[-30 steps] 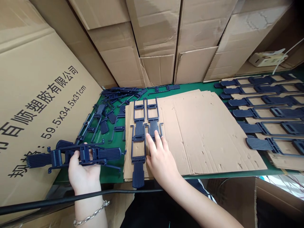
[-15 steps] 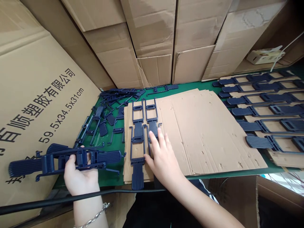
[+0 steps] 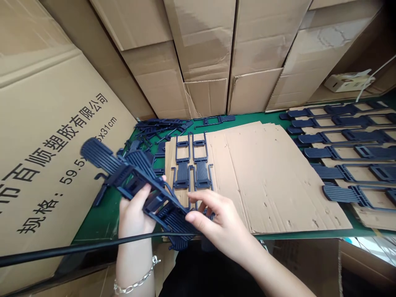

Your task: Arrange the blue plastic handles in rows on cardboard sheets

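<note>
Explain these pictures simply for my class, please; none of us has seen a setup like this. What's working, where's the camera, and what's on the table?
There is no machine: a person works with two bare hands, and one head-worn camera looks forward and down. The left hand holds a bundle of dark blue parts. The right hand is at its lower end; whether it touches is hard to tell. On the green table lie cardboard sheets bearing laid-out parts, a loose pile at the back, and more rows at the right. Cartons stand behind.
</note>
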